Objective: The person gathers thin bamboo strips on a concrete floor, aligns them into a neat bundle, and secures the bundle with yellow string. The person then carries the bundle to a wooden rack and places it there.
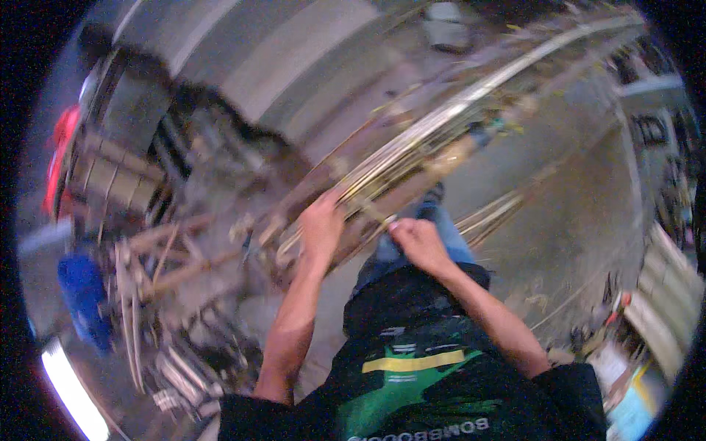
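Observation:
A bundle of long, thin pale strips (pixel 434 128) runs from the centre up to the far right, smeared by motion. My left hand (pixel 322 224) is closed around the near end of this bundle; its fingertips are partly hidden. Close to my body on the right, my right hand (pixel 421 241) is in a fist. A short, light-coloured stick-like piece (pixel 375 212) sticks out of it toward the strips. Blur hides what kind of piece it is and whether it touches the bundle.
At left stands a wooden frame (pixel 180 257), with a blue object (pixel 83 294) beyond it. More loose strips (pixel 493 214) lie on the floor to the right of my legs. A bright light tube (pixel 73 389) shows lower left. Stacked pale panels (pixel 658 309) stand at the right edge.

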Motion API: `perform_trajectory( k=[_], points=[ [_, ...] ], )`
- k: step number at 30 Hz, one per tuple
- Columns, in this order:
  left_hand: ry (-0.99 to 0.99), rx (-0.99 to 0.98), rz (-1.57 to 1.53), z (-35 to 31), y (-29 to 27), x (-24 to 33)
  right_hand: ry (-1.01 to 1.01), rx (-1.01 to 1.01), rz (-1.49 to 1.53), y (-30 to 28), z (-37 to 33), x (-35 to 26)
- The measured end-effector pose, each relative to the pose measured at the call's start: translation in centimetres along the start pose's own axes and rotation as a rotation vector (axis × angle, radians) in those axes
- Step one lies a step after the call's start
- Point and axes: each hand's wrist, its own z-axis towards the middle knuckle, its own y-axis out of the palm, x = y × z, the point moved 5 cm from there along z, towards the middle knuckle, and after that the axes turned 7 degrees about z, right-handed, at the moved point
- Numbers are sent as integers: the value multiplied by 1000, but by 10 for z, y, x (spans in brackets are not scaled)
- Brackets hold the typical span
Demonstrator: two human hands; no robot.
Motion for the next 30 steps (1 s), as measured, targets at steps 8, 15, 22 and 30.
perform_trajectory(
  k=[8,15,22,30],
  points=[
    [-170,-63,-151,36,-55,3,498,525,-138,-245,-108,108],
    [131,204,-131,160,-5,232,254,1014,-403,-375,-183,345],
    [197,266,154,212,217,461,1154,839,107,-461,-71,617],
    [520,630,963,306,385,538,928,1199,-57,-716,117,893]
  ],
)
